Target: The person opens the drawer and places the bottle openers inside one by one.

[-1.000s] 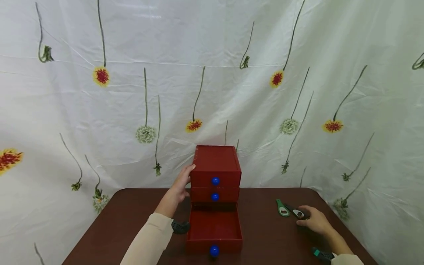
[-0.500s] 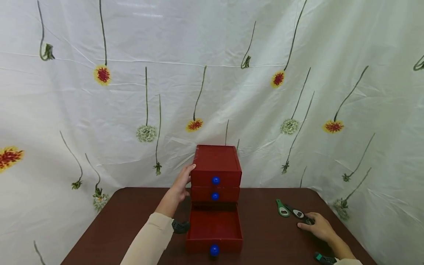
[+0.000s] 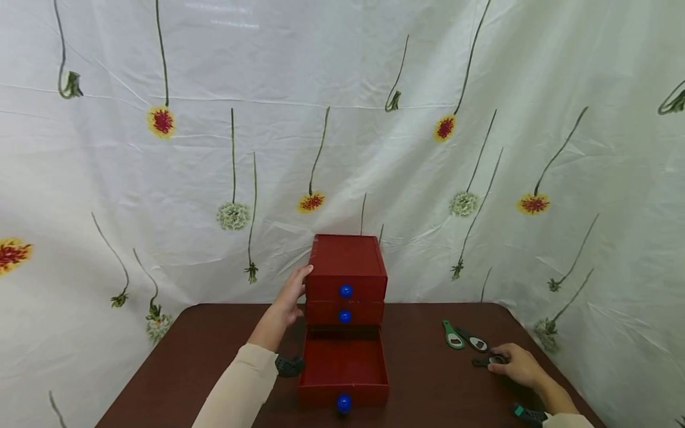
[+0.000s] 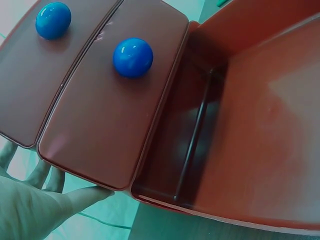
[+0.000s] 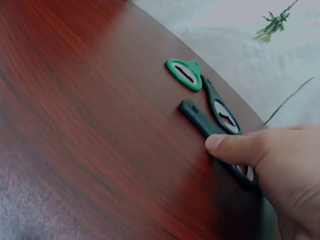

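Observation:
A small red drawer cabinet (image 3: 348, 255) with blue ball knobs stands mid-table, its bottom drawer (image 3: 345, 362) pulled out with a bare floor. My left hand (image 3: 286, 300) lies along the cabinet's left side, fingers extended back; in the left wrist view the thumb (image 4: 92, 195) touches its lower edge. To the right, my right hand (image 3: 519, 365) pinches a black bottle opener (image 5: 197, 117) by its head, thumb on top, handle pointing left. Just behind it lie a second black bottle opener (image 5: 222, 112) and a green one (image 5: 185, 74); the right fingers are mostly hidden in the right wrist view.
The dark brown table (image 3: 423, 386) has rounded far corners. A pale curtain (image 3: 342, 148) printed with flowers hangs directly behind it. Two upper drawers (image 3: 369, 289) are closed, and the open one juts toward the front edge.
My right hand has drawn the nearer black bottle opener toward me, away from the other, and turned its handle leftward. The left hand stays at the cabinet's side.

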The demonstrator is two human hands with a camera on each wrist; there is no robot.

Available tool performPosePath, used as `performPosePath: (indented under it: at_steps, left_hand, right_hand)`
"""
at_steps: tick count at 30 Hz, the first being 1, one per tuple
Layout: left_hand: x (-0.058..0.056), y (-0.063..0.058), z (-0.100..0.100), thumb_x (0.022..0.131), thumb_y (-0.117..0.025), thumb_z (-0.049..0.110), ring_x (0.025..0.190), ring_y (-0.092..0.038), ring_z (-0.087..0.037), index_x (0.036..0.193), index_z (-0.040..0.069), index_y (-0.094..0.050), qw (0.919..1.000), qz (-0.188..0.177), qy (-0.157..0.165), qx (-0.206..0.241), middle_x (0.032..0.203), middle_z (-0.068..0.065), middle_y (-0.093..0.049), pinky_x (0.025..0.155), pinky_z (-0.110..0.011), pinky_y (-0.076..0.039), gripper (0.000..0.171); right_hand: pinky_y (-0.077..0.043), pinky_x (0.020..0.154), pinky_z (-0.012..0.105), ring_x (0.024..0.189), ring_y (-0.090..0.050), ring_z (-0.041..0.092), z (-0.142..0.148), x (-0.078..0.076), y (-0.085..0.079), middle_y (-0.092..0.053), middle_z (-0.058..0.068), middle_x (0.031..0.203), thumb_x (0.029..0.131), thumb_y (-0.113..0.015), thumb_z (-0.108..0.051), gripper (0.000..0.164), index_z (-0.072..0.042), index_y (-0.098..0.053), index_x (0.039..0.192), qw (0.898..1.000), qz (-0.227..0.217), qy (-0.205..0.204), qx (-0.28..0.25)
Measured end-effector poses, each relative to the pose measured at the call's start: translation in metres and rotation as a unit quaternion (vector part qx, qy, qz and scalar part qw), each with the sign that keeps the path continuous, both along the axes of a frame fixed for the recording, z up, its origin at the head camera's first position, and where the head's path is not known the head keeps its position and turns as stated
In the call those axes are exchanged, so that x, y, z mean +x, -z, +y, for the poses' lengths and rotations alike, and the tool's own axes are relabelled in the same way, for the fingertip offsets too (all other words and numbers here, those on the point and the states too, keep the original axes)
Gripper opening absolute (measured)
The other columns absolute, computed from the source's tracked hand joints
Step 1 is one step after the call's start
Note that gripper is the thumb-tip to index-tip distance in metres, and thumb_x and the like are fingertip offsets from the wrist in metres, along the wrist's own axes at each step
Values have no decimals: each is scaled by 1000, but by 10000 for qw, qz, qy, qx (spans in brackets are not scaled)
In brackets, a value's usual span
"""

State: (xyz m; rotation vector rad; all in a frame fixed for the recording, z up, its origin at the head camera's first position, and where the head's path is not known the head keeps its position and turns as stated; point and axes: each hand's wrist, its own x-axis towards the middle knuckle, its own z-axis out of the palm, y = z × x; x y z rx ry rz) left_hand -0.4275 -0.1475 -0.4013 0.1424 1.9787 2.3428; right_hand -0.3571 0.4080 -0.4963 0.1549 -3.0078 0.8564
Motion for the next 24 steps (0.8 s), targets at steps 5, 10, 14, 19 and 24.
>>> performPosePath:
  at_steps: [5, 10, 14, 19, 24]
  left_hand:
    - [1, 0, 0, 104, -53, 51, 151, -18, -44, 158, 14, -30, 10000, -3, 4, -12, 163, -19, -26, 97, -88, -18, 69]
    - [1, 1, 0, 104, -53, 51, 152, -18, -44, 157, 15, -31, 10000, -33, -22, 15, 163, -19, -27, 97, -88, -18, 68]
    - [1, 1, 0, 103, -54, 52, 152, -16, -44, 159, 16, -29, 10000, -70, -35, -9, 164, -19, -26, 99, -87, -19, 71]
    - [1, 2, -1, 104, -53, 52, 152, -14, -44, 161, 16, -27, 10000, -50, -3, -25, 165, -20, -24, 98, -87, -18, 72]
    - [1, 2, -1, 104, -53, 52, 151, -16, -45, 160, 16, -27, 10000, -12, -4, -19, 163, -21, -26, 97, -88, -19, 72]
  right_hand:
    - [-50, 86, 60, 108, -62, 46, 1, 2, 1, -66, 23, 118, 85, -87, -35, 48, 3, -75, 113, 9998, 106, 138, -10]
    - [-54, 81, 53, 97, -66, 35, -1, 4, 3, -71, 11, 107, 83, -88, -37, 45, 0, -76, 104, 9993, 123, 318, -142]
    - [-55, 79, 51, 94, -67, 31, -3, 4, 2, -72, 8, 104, 82, -88, -37, 45, 0, -75, 103, 9990, 118, 368, -241]
    - [-55, 79, 51, 97, -68, 33, -6, 1, -6, -72, 9, 105, 83, -87, -39, 48, 2, -74, 105, 9989, 338, 256, -213]
    - [-56, 79, 50, 97, -69, 33, -15, -3, -18, -72, 10, 106, 85, -86, -38, 47, 2, -74, 107, 9979, 606, 117, -197]
